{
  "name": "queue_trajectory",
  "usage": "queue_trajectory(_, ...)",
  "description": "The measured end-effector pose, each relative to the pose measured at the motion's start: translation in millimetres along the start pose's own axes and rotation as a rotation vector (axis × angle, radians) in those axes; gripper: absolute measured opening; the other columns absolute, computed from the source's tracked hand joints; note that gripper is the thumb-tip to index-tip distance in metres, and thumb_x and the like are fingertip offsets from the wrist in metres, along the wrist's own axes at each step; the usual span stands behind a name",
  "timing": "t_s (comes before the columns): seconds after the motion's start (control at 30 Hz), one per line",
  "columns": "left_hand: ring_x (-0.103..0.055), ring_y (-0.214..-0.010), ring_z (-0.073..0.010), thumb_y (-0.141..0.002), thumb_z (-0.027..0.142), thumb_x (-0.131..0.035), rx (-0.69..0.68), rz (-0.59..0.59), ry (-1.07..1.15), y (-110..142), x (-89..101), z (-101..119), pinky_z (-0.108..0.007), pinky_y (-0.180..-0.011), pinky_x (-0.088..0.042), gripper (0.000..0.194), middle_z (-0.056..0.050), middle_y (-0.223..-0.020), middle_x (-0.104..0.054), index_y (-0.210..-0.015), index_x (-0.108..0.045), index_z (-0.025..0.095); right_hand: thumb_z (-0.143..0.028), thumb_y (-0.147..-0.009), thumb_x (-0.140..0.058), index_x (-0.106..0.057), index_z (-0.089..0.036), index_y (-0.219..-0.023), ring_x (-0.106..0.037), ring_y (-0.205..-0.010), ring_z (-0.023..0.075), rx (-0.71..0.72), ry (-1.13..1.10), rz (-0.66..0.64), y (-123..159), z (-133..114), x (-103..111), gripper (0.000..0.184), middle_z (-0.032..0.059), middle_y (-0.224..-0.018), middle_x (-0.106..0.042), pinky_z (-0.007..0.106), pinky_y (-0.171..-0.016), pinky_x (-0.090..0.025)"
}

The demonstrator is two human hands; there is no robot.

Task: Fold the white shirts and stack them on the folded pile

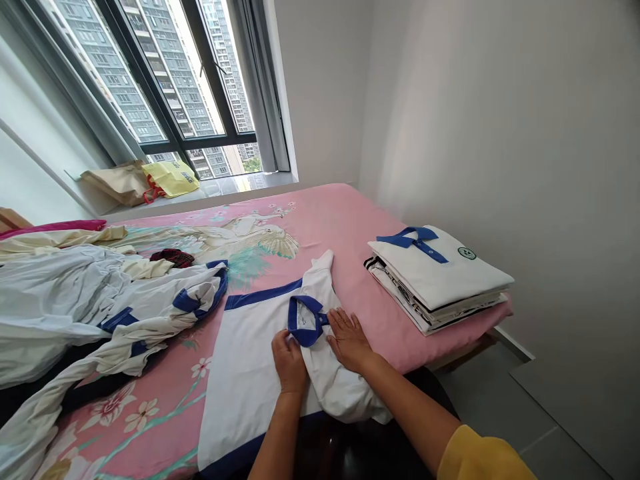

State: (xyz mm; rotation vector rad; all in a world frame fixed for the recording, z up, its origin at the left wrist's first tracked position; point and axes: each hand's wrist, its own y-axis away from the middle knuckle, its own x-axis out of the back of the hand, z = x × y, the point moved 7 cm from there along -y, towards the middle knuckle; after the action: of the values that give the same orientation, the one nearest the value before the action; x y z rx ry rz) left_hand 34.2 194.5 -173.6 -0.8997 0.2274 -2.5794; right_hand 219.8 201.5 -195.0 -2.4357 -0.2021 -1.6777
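A white polo shirt with a blue collar and blue trim lies on the bed in front of me, partly folded, its collar facing up. My left hand is closed at the collar's near left edge, thumb and fingers pinching the fabric. On the other side of the collar, my right hand rests flat on the shirt front beside the blue placket, fingers stretched out. One white sleeve points away from me beyond the collar. Bunched white cloth lies below my right hand, near the bed's edge.
To the right sits a stack of folded shirts, near the bed's edge. A heap of loose clothes covers the left of the pink bed sheet. A brown paper bag and yellow bag stand on the windowsill.
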Motion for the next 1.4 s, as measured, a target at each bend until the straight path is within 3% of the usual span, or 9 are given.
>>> queue_trajectory(0.17, -0.058, -0.099, -0.0204, -0.089, 0.043, -0.037, -0.022, -0.012, 0.036, -1, 19.8, 15, -0.035, -0.089, -0.045, 0.034, -0.01, -0.104, -0.06, -0.102, -0.055, 0.017, -0.039, -0.094, -0.025, -0.022, -0.017, -0.148, -0.005, -0.143, 0.0192, -0.007, -0.013, 0.029, -1, 0, 2, 0.058, 0.0025, -0.155, -0.014, 0.045, -0.114, 0.002)
queue_trajectory(0.27, -0.052, -0.109, -0.0266, -0.076, 0.046, -0.059, -0.214, -0.135, -0.193, 2, 12.4, 46, -0.041, -0.098, -0.036, 0.033, -0.009, -0.108, -0.061, -0.095, -0.06, 0.02, -0.04, -0.094, -0.026, -0.022, -0.017, -0.148, -0.004, -0.143, 0.0193, -0.012, -0.016, 0.032, -1, 0, 2, 0.059, 0.0029, -0.155, -0.014, 0.045, -0.114, 0.002)
queue_trajectory(0.4, -0.055, -0.1, -0.0278, -0.078, 0.036, -0.058, -0.341, -0.24, -0.518, 0, -8.0, 68, -0.042, -0.091, -0.035, 0.029, -0.01, -0.099, -0.063, -0.099, -0.061, 0.017, -0.041, -0.095, -0.026, -0.022, -0.017, -0.148, -0.005, -0.143, 0.0192, -0.015, -0.022, 0.041, 0, -1, 5, 0.058, 0.0032, -0.155, -0.016, 0.045, -0.115, 0.001)
queue_trajectory(0.6, -0.059, -0.085, -0.0208, -0.074, 0.006, -0.045, -0.392, -0.288, -0.555, -5, -19.6, 68, -0.034, -0.081, -0.039, 0.03, -0.006, -0.085, -0.063, -0.094, -0.063, 0.02, -0.043, -0.095, -0.024, -0.023, -0.018, -0.148, -0.005, -0.143, 0.0192, -0.018, -0.051, 0.048, 1, -1, 9, 0.058, 0.0035, -0.154, -0.018, 0.045, -0.115, 0.001)
queue_trajectory(0.73, -0.057, -0.094, -0.019, -0.072, 0.012, -0.05, -0.421, -0.393, -0.354, 4, -16.3, 61, -0.031, -0.083, -0.044, 0.034, -0.006, -0.1, -0.057, -0.101, -0.064, 0.023, -0.043, -0.095, -0.025, -0.025, -0.018, -0.147, -0.006, -0.143, 0.019, -0.022, -0.061, 0.076, 2, -1, 12, 0.058, 0.0035, -0.154, -0.019, 0.044, -0.115, 0.0)
queue_trajectory(0.9, -0.058, -0.103, -0.0205, -0.081, 0.028, -0.042, -0.116, -0.541, -0.082, -15, -12.9, 47, -0.034, -0.089, -0.044, 0.041, -0.009, -0.112, -0.061, -0.116, -0.059, 0.017, -0.041, -0.094, -0.029, -0.027, -0.018, -0.146, -0.01, -0.142, 0.0196, -0.008, -0.089, 0.119, 2, 0, 13, 0.057, 0.0043, -0.153, -0.024, 0.044, -0.115, 0.0)
queue_trajectory(1.07, -0.06, -0.064, -0.0186, -0.068, 0.029, -0.06, -0.033, -0.676, -0.157, -32, -26.7, 53, -0.03, -0.066, -0.044, 0.013, -0.002, -0.062, -0.064, -0.068, -0.067, 0.018, -0.041, -0.095, -0.028, -0.029, -0.018, -0.146, -0.013, -0.142, 0.0187, 0.002, -0.1, 0.171, 4, 1, 15, 0.056, 0.0035, -0.152, -0.025, 0.042, -0.115, -0.003)
queue_trajectory(1.2, -0.061, -0.079, -0.0231, -0.068, 0.039, -0.064, -0.029, -0.553, -0.147, -28, -25.8, 58, -0.034, -0.077, -0.043, 0.02, -0.003, -0.067, -0.064, -0.064, -0.062, 0.02, -0.037, -0.096, -0.026, -0.029, -0.017, -0.145, -0.014, -0.142, 0.0179, 0.005, -0.092, 0.194, 5, 3, 17, 0.054, 0.0041, -0.152, -0.025, 0.04, -0.115, -0.005)
queue_trajectory(1.4, -0.056, -0.11, -0.025, -0.076, 0.048, -0.055, 0.221, -0.339, 0.002, -26, 2.9, 23, -0.035, -0.091, -0.042, 0.049, -0.014, -0.112, -0.062, -0.112, -0.055, 0.014, -0.037, -0.096, -0.026, -0.031, -0.016, -0.145, -0.015, -0.142, 0.018, 0.003, -0.095, 0.223, 4, 4, 15, 0.053, 0.0051, -0.152, -0.027, 0.04, -0.115, -0.007)
